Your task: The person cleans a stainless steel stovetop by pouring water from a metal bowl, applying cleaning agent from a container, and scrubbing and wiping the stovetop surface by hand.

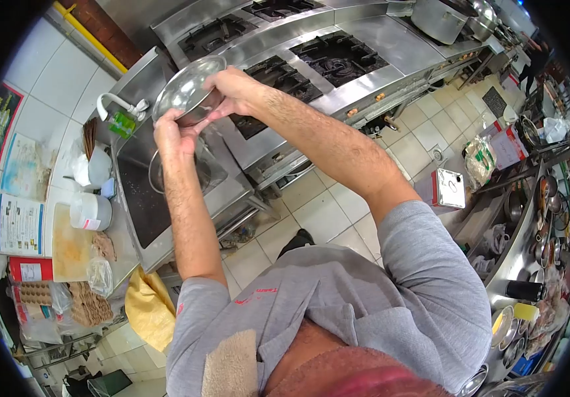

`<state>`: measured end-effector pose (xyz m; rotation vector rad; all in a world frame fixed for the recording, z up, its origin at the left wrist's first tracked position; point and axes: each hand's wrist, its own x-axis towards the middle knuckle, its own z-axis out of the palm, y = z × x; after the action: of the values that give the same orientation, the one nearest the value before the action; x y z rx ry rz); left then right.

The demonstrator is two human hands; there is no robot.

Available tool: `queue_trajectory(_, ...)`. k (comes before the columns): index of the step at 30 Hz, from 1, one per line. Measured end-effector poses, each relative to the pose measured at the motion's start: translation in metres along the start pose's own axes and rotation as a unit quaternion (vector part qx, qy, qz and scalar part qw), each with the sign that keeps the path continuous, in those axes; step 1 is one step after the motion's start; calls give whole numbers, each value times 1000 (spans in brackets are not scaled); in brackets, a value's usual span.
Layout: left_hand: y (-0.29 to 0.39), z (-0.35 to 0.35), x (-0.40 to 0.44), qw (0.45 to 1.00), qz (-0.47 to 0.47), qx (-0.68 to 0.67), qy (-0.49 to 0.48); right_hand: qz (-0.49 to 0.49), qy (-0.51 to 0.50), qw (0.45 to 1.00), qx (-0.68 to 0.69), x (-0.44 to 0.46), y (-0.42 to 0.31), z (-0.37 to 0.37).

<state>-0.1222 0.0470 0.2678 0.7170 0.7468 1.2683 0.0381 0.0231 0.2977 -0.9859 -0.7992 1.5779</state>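
Observation:
A shiny metal bowl (189, 85) is raised and tilted above the sink's corner, beside the stove. My left hand (175, 133) grips its near rim, with fingers closed on the edge. On the bowl's right side, my right hand (232, 91) is also closed around the rim. The two thumbs are close together at the near edge. Below my hands, partly hidden by them, another round shiny vessel (213, 173) sits at the edge of the sink (141, 215). A white faucet (118, 99) and a green soap bottle (123, 124) are left of the bowl.
A stainless stove (338, 63) with several burners runs behind, with a large pot (438, 21) at its far end. White tubs (91, 210) stand on the left counter. A yellow bag (147, 308) hangs below. A white-topped tin (448, 188) is at the right.

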Motion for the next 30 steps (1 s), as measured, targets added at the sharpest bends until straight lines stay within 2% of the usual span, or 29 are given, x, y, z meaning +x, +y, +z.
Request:
queue_trajectory(2, -21, 14, 23, 999, 14, 2, 31, -21, -12, 999, -34, 3, -5, -29)
queue_trajectory(4, -44, 30, 38, 997, 31, -24, 65, -38, 59, 996, -57, 19, 1, -60)
queue_trajectory(6, -60, 39, 58, 999, 21, -13, 30, -97, 92, 988, -76, 63, 19, -103)
queue_trajectory(8, -86, 35, 91, 999, 8, -32, 24, -135, 136, 969, -157, 101, 35, -148)
queue_trajectory(9, -95, 41, 99, 998, 17, -27, 60, -228, 159, 915, -293, 119, 42, -166)
queue_trajectory(10, -104, 46, 105, 995, 23, -20, 96, -313, 180, 834, -417, 136, 49, -183)
queue_trajectory(11, -109, 51, 114, 995, 25, -4, 97, -330, 185, 791, -480, 153, 54, -198)
queue_trajectory(12, -113, 57, 122, 995, 29, -2, 96, -317, 174, 752, -551, 179, 61, -219)
queue_trajectory(15, -133, 69, 151, 997, 38, 35, 60, -304, 147, 735, -588, 218, 64, -253)
queue_trajectory(17, -150, 75, 178, 996, 32, 52, 71, -233, 120, 669, -695, 249, 63, -274)
queue_trajectory(18, -158, 84, 189, 994, 25, 65, 78, -234, 118, 673, -692, 268, 63, -288)
queue_trajectory(20, -173, 104, 207, 992, 37, 82, 93, -249, 155, 628, -721, 303, 65, -313)
queue_trajectory(26, -223, 142, 279, 980, 10, 140, 140, -189, 132, 654, -720, 382, 52, -380)
queue_trajectory(28, -243, 157, 298, 976, 8, 157, 148, -151, 170, 628, -744, 394, 46, -400)
queue_trajectory(30, -264, 169, 323, 976, -11, 171, 133, -102, 143, 641, -747, 416, 45, -427)
